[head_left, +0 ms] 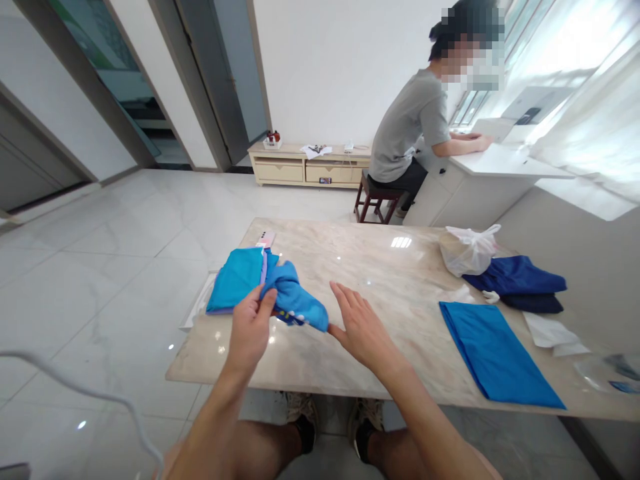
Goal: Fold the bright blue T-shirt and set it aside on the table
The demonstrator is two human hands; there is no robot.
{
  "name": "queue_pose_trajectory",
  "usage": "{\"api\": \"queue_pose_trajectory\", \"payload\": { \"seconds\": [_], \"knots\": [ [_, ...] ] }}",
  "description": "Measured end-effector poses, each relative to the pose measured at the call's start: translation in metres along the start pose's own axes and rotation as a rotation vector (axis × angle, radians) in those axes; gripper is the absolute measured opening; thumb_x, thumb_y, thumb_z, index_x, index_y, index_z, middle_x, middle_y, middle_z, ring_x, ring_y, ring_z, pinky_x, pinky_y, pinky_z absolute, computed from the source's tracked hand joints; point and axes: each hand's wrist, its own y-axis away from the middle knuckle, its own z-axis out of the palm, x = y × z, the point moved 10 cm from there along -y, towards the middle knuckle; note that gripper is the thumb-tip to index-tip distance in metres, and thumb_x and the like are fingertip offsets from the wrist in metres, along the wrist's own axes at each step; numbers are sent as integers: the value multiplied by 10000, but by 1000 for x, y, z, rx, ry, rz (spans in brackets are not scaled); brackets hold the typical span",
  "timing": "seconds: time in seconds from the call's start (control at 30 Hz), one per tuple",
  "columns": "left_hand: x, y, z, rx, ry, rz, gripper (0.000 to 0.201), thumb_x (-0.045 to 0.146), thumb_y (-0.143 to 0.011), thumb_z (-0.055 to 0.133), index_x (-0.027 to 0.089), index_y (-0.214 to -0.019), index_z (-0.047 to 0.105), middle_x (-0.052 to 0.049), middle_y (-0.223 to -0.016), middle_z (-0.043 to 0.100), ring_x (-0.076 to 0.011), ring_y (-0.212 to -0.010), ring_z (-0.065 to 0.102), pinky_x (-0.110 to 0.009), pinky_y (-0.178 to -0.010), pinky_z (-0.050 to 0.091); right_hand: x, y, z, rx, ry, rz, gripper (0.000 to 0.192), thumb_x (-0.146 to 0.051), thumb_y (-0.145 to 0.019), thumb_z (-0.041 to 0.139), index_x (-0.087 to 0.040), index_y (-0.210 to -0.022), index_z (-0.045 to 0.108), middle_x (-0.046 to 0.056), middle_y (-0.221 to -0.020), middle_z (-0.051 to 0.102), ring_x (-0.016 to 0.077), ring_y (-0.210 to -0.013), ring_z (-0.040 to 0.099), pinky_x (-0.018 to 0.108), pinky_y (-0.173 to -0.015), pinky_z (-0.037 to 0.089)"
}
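My left hand (pixel 253 323) pinches the edge of a bunched blue garment (pixel 295 298) that lies on the marble table (pixel 380 267). My right hand (pixel 361 325) is open, fingers spread flat on the tabletop, its thumb touching the garment's right end. Just behind the garment sits a stack of folded turquoise and lilac cloths (pixel 237 280) at the table's left edge, with a phone (pixel 265 238) beyond it.
A flat folded blue cloth (pixel 493 350) lies at the right, with dark blue garments (pixel 523 283), a white plastic bag (pixel 467 250) and clear packaging (pixel 555 333) nearby. A person (pixel 417 137) sits on a stool at a white desk behind. A low cabinet (pixel 305 167) stands by the wall.
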Motion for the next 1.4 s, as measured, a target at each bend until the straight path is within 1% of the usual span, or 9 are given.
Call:
{"api": "queue_pose_trajectory", "payload": {
  "seconds": [0.13, 0.2, 0.3, 0.47, 0.63, 0.83, 1.07, 1.27, 1.4],
  "knots": [
    [-4, 22, 56, -208, 209, -127, 736, 815, -853, 779, 140, -1146, 806, -98, -967, 827, -263, -892, 784, -369, -809, 672, -11, 0, -11, 3, -82, -74, 612, -142, -980, 556, -211, -1587, 589, 152, -1566, 670, 297, -1445, 613, 435, -1219, 475],
    [-3, 24, 67, -227, 227, -112, 724, 810, -859, 777, 143, -1141, 796, -109, -996, 838, -275, -936, 799, -382, -850, 676, -1, 2, -15, 18, -134, 37, 535, -126, -939, 582, -233, -1455, 674, 127, -1388, 777, 296, -1284, 717, 389, -1106, 537],
    [-4, 30, 82, -273, 169, -56, 669, 753, -850, 815, 152, -1143, 777, -128, -1069, 847, -291, -1011, 807, -397, -922, 663, 15, 8, -27, 176, -310, 184, 479, -173, -886, 623, -233, -1359, 680, 86, -1143, 843, 283, -1057, 789, 328, -920, 583],
    [-6, 48, 104, -362, -39, 20, 484, 563, -883, 817, 186, -1183, 773, -127, -1207, 834, -294, -1142, 779, -408, -1038, 613, 23, 11, -41, 418, -652, 183, 387, -336, -855, 642, -197, -1212, 698, 50, -932, 828, 236, -825, 768, 288, -745, 573],
    [0, 47, 104, -352, -123, 92, 395, 456, -874, 823, 212, -1182, 789, -93, -1244, 821, -291, -1168, 740, -397, -1053, 570, 26, 9, -36, 431, -800, 197, 289, -282, -879, 518, -186, -1017, 752, 28, -881, 783, 203, -844, 711, 266, -741, 532],
    [-22, 33, 109, -333, 101, -47, 443, 586, -910, 769, 156, -1006, 820, -93, -977, 833, -272, -929, 745, -333, -815, 565, 29, 8, -33, 422, -817, 236, 311, -423, -927, 599, -204, -712, 651, 4, -670, 627, 175, -678, 566, 268, -617, 433],
    [-26, 31, 106, -261, 243, -127, 412, 560, -861, 836, 159, -955, 823, -58, -869, 805, -219, -797, 692, -300, -731, 538, 22, 1, -28, 376, -1084, 246, 517, -688, -866, 780, -185, -980, 791, 39, -767, 730, 184, -663, 613, 285, -587, 473],
    [-20, 17, 83, -170, 201, -64, 366, 527, -880, 823, 173, -970, 822, -59, -884, 808, -221, -859, 718, -301, -791, 552, 40, 3, -22, 355, -1183, 346, 649, -829, -806, 811, -188, -893, 758, -8, -639, 635, 148, -561, 536, 271, -509, 425],
    [-21, -7, 30, 74, 234, -15, 428, 596, -869, 831, 179, -949, 775, -53, -916, 800, -199, -866, 713, -288, -809, 556, 87, 16, -36, 571, -1190, 458, 648, -829, -804, 820, -195, -925, 764, -4, -677, 681, 164, -599, 591, 278, -532, 468]
  ]
}}
